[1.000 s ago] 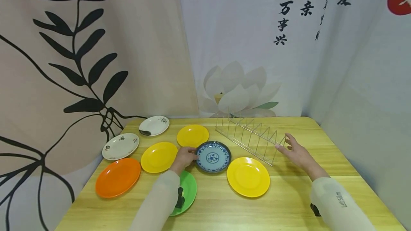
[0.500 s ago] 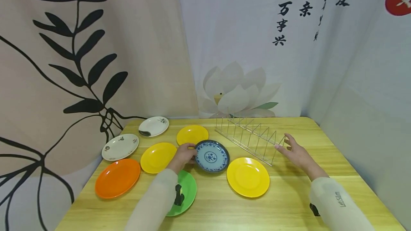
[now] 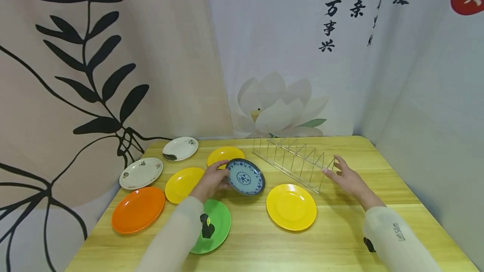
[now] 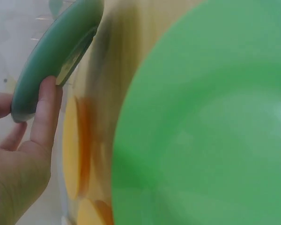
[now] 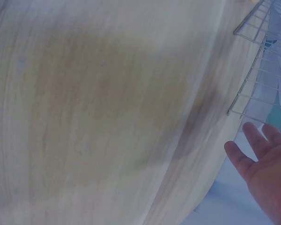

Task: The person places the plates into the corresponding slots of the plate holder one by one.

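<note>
In the head view my left hand (image 3: 212, 180) grips the left rim of a blue-and-white patterned plate (image 3: 245, 176), which is tilted and raised off the table. The left wrist view shows the underside of this plate (image 4: 56, 56), thumb on one side and fingers on the other. A green plate (image 3: 217, 226) lies below my left forearm. At the right, my right hand (image 3: 351, 181) is at the near end of a wire plate rack (image 3: 286, 172), thumb and forefinger spread around its end wire. In the right wrist view its fingers (image 5: 240, 159) look loosely extended beside the rack.
A yellow plate (image 3: 291, 207) lies in front of the rack. Two more yellow plates (image 3: 183, 185) (image 3: 225, 153), an orange plate (image 3: 138, 210) and two white plates (image 3: 141, 173) (image 3: 180, 148) lie to the left on the wooden table (image 3: 264, 251). Printed curtains (image 3: 181, 53) hang behind.
My left hand has lifted the blue-and-white plate off the table, tilted it and drawn it slightly up and left. The right hand stays at the rack's end.
</note>
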`<action>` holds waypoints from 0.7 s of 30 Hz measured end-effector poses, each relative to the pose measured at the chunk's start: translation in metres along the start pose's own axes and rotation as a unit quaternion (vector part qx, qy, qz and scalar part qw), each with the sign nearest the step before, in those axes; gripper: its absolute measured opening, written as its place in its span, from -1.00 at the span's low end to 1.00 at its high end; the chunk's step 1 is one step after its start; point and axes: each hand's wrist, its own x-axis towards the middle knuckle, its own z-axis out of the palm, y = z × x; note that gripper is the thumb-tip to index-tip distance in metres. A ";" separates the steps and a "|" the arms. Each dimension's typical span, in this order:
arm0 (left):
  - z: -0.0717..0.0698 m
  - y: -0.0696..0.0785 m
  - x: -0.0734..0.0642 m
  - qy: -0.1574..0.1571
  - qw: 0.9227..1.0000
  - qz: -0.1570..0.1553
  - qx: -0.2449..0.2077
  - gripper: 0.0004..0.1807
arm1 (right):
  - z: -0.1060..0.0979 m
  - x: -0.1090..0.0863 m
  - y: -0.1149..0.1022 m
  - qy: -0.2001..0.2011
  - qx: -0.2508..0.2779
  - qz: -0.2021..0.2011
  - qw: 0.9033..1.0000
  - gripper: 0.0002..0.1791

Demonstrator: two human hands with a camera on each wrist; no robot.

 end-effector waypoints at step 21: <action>0.017 0.043 0.009 -0.001 0.995 0.034 -0.091 -0.29 | 0.001 0.000 0.001 0.001 0.011 0.001 1.000 0.08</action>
